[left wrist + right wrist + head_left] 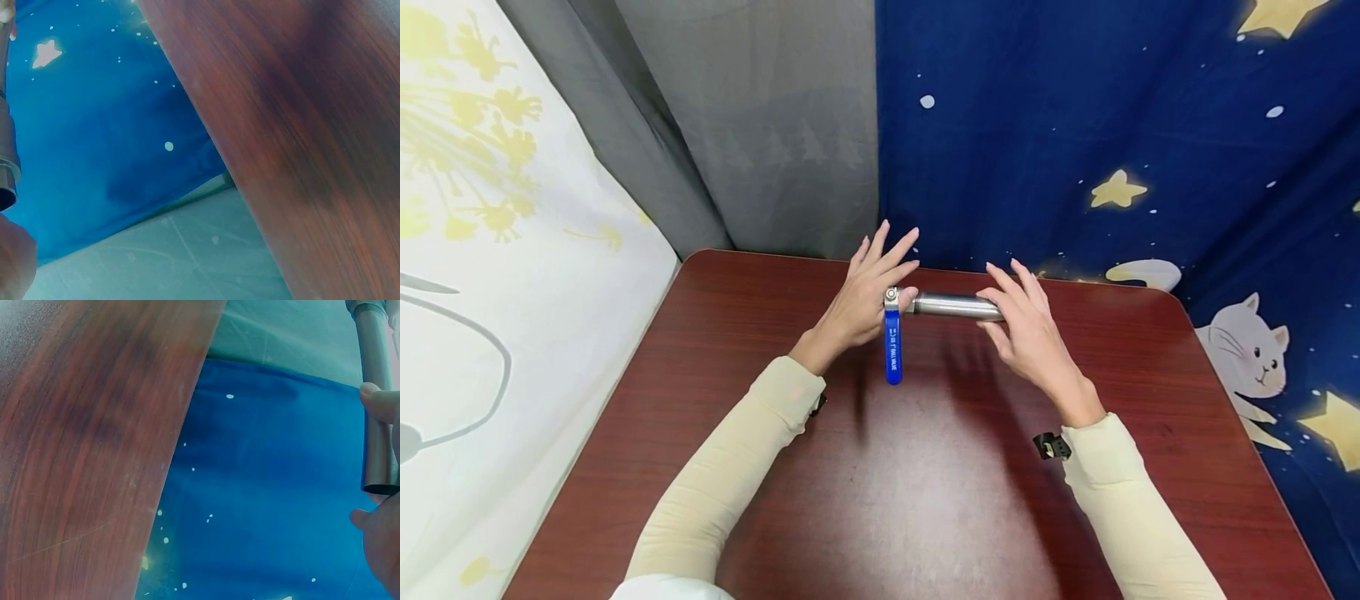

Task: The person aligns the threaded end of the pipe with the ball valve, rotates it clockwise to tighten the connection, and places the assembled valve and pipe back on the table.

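Near table's far edge, broad tabletop closer in, left hand gripping valve, fingers splayed; right hand pinching pipe.

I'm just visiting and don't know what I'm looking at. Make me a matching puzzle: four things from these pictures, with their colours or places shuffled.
Things:
1. Handle
2. Pipe
3. Table
4. Sleeves

Colours or places:
A. Red-brown
B. Cream
C. Blue, with white lettering
D. Silvery, held by the right hand

Right pairs: 1-C, 2-D, 3-A, 4-B
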`<state>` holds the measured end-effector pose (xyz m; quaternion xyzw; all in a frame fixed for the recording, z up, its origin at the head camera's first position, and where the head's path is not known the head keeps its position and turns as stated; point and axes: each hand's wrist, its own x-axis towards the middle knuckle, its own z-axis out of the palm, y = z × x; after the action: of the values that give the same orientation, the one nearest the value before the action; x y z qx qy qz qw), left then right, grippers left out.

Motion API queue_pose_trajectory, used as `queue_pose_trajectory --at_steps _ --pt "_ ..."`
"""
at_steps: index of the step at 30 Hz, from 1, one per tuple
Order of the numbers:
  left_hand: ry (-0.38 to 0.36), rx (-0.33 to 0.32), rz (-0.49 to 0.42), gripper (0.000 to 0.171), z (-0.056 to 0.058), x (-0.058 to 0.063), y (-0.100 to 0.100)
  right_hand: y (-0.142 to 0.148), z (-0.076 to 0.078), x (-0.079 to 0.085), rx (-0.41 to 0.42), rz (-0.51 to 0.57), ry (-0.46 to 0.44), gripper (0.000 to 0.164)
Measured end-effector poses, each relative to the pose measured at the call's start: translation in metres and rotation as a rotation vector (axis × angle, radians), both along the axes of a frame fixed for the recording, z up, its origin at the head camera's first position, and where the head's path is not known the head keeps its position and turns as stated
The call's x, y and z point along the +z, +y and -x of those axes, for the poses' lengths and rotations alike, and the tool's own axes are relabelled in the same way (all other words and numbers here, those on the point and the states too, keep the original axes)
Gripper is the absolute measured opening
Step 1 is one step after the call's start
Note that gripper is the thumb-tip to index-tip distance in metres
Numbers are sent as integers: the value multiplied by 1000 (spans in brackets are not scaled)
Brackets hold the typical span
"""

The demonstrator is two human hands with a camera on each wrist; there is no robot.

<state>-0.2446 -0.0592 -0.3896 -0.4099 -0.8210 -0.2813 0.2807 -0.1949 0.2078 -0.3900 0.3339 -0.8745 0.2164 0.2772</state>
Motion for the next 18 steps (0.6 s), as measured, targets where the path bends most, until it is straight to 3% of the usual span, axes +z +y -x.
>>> queue_pose_trajectory --at_steps 7,18 --pt "-121 -50 -13 43 -1 1 -1 1 1 -2 -1 -12 43 37" --pt "-347 -94 -39 40 0 3 -2 -4 -3 -5 -41 -10 233 27"
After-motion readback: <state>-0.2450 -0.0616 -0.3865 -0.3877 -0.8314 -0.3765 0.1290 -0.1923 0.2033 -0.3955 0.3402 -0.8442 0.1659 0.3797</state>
